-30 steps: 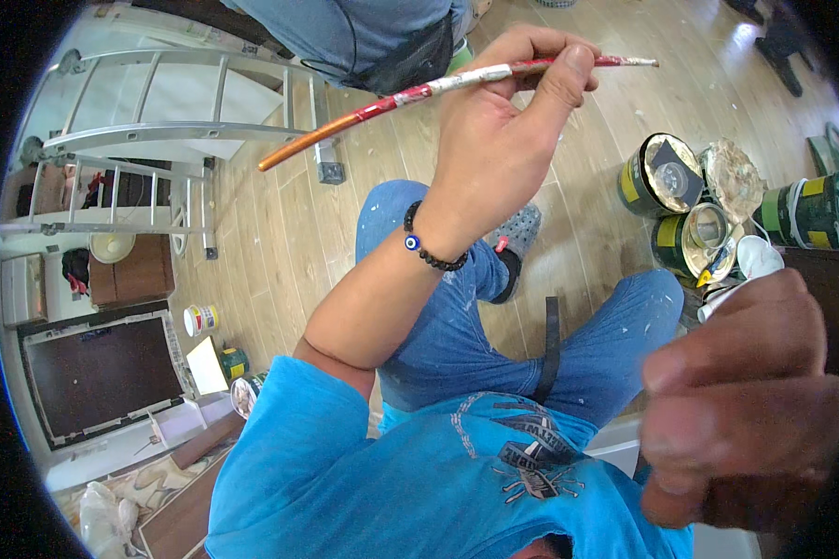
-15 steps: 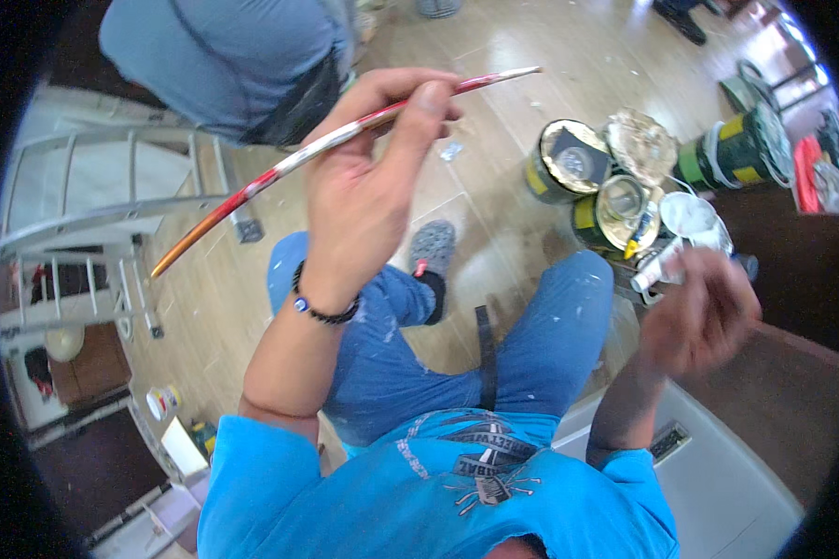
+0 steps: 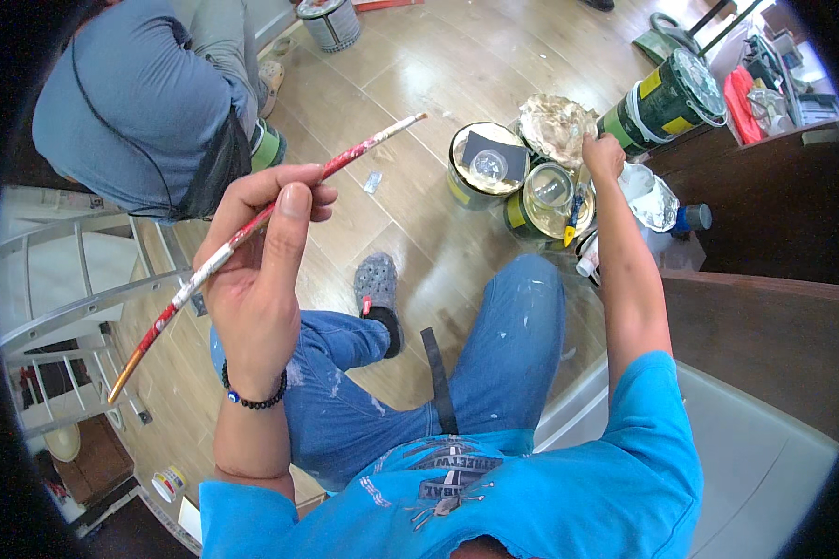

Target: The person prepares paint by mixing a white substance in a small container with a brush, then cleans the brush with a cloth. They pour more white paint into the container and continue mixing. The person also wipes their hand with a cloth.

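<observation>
My left hand (image 3: 256, 247) is closed in a pinch around a thin paintbrush (image 3: 350, 154), its handle red with white paint smears. The brush slants up to the right, clear of everything else. On the right, my right hand (image 3: 606, 156) is at the cluster of paint buckets, fingers closed; what they grip, if anything, is hidden. It is beside a paint-crusted lid (image 3: 555, 126). Below it, a small yellow-and-dark tool (image 3: 571, 228) lies on the front bucket (image 3: 520, 220) beside a clear cup (image 3: 550, 189). A white tub (image 3: 636, 181) stands just right of my wrist.
Another bucket (image 3: 469, 191) carries dark sheet and a clear cup. A green-and-black bucket (image 3: 653, 107) stands behind. At left, a person in grey (image 3: 149, 102) sits above a metal ladder (image 3: 84, 307). A grey panel (image 3: 736, 438) lies at my right, by brown boards (image 3: 764, 326).
My right hand has reached forward from beside my knee to the buckets. My left hand, holding the brush, is lower and further left in view. The view has shifted.
</observation>
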Motion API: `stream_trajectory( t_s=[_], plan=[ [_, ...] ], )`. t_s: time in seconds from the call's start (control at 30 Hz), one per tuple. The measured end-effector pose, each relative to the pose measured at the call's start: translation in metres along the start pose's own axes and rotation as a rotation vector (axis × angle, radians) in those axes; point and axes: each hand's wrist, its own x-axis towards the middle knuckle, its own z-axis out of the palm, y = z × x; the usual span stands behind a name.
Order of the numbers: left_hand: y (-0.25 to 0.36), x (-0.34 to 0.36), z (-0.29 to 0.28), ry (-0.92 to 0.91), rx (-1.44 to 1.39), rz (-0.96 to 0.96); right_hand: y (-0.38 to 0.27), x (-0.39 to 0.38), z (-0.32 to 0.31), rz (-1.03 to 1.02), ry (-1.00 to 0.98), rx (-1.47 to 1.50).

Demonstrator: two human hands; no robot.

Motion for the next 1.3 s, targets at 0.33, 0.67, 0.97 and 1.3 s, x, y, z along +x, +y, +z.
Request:
stream_trajectory(
  t_s=[0.33, 0.67, 0.97, 1.3],
  plan=[
    [0.005, 0.0, 0.001, -0.012, -0.06, 0.008, 0.014, 0.013, 0.029, -0.037, 0.106, 0.347],
    [0.004, 0.003, 0.0, -0.03, -0.067, 0.011, -0.022, -0.018, -0.034, 0.158, -0.494, 1.733],
    [0.004, 0.009, 0.008, -0.118, -0.142, 0.032, -0.034, -0.144, -0.125, 0.028, -0.629, 2.072],
    [0.005, 0.005, 0.019, -0.322, -0.218, -0.078, -0.04, -0.271, -0.146, -0.015, -1.104, 1.952]
  ],
)
